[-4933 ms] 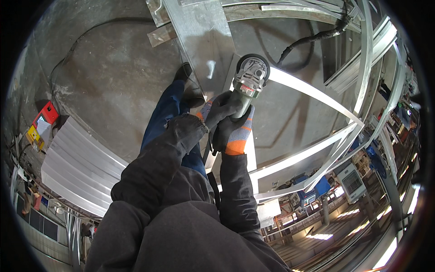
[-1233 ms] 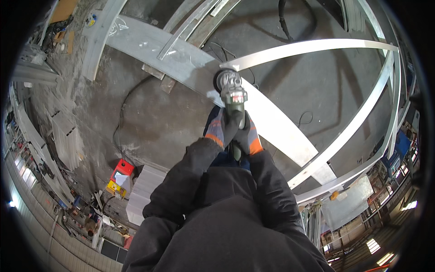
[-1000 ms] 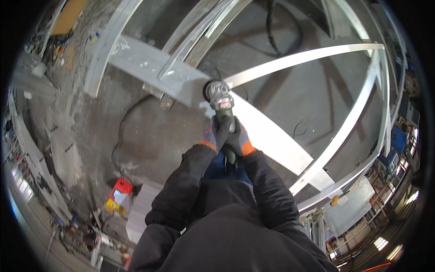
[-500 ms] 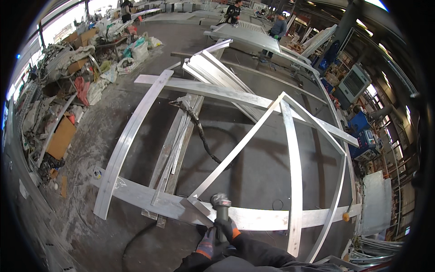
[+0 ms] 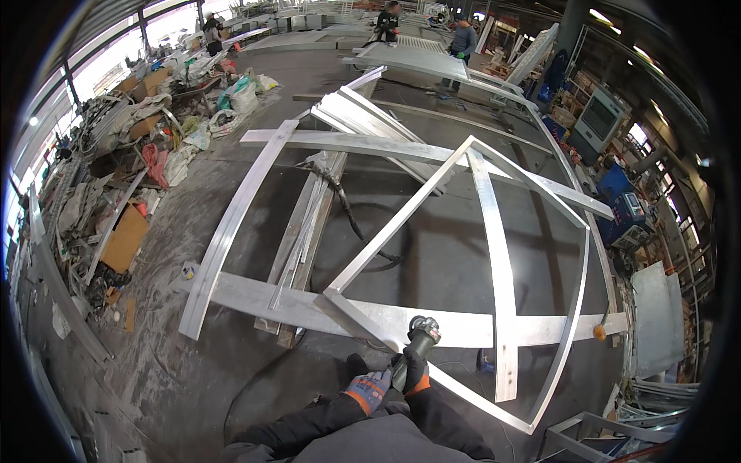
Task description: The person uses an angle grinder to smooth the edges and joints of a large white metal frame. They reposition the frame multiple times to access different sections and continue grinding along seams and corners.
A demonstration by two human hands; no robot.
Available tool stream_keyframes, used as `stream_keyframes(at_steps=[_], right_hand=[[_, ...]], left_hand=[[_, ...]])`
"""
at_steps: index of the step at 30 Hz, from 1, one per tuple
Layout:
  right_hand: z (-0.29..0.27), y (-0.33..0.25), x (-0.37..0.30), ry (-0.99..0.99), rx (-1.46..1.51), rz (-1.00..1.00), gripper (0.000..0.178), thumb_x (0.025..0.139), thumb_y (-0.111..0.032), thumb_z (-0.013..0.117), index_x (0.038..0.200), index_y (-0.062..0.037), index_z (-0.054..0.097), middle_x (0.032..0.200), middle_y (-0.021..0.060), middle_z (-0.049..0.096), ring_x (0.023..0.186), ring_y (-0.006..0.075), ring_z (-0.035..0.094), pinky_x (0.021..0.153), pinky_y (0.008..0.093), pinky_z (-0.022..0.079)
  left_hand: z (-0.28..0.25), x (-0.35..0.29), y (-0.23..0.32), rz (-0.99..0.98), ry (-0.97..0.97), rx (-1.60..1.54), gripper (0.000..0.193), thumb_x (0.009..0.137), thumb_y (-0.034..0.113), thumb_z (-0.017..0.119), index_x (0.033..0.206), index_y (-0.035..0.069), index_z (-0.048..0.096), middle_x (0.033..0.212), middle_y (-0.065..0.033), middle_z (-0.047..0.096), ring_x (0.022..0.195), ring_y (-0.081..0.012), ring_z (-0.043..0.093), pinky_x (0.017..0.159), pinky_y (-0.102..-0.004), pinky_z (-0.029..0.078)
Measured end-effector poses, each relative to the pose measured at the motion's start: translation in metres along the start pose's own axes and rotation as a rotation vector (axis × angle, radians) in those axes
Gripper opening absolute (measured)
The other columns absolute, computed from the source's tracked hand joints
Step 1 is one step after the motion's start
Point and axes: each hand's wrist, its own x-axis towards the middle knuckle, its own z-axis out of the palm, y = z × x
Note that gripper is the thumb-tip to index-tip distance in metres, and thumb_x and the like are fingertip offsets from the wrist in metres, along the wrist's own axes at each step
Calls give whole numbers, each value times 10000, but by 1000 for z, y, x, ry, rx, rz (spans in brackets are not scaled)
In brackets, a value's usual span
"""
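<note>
Both my gloved hands are on a dark angle grinder (image 5: pixel 421 336), its head tilted away and to the right. My right hand (image 5: pixel 414 367) is closed round the grinder's body. Just left of it, my left hand (image 5: pixel 373 387) is closed at the rear of the body. The grinder is above the near-left side of a four-sided metal frame (image 5: pixel 401 221); whether its disc touches metal I cannot tell. That frame rests across long, flat metal bars, including a near crossbar (image 5: pixel 270 296). My hands partly hide the frame's near side.
A wide metal bar (image 5: pixel 495 270) runs lengthwise under the frame, and another bar (image 5: pixel 231 231) lies at left. A dark cable (image 5: pixel 347 208) hangs beyond. Scrap and bags (image 5: pixel 158 166) are heaped along the left. Other people work around a far table (image 5: pixel 409 62).
The grinder and both hands have shifted right, and the grinder's head now leans right. My view has moved too, bringing the frame's near corner into sight.
</note>
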Motion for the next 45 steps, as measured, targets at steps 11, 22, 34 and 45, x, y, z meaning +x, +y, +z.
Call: stream_keyframes(at_steps=[11,22,34,45], right_hand=[[-45,43,-85,-65,59,64,531,829,-329,750,1193,-41,491,927,186,653,792,341,668,699,460,582],[48,89,-107,-333,-125,142,604,955,-446,585,1309,38,509,1153,195,655,972,287,662,848,409,550],[113,193,-64,-383,-656,314,376,978,-385,562,1114,-40,623,1006,111,682,885,213,675,756,336,539],[28,183,-73,-3,-709,355,257,981,-261,567,1128,-56,618,1027,98,709,904,208,704,774,333,536]], left_hand=[[31,-61,21,-205,-170,-888,520,956,523,566,1035,24,688,871,-162,696,825,-293,662,737,-394,493],[-4,-116,-41,-605,-252,-1899,397,902,516,674,970,125,656,768,-2,586,606,-124,534,524,-257,415],[54,-168,-210,-498,291,-1778,321,846,200,804,1083,42,656,894,-61,696,746,-142,664,606,-282,546],[104,-196,-300,-1007,437,-1838,273,769,190,839,859,34,634,711,-74,649,575,-201,621,543,-345,519]])
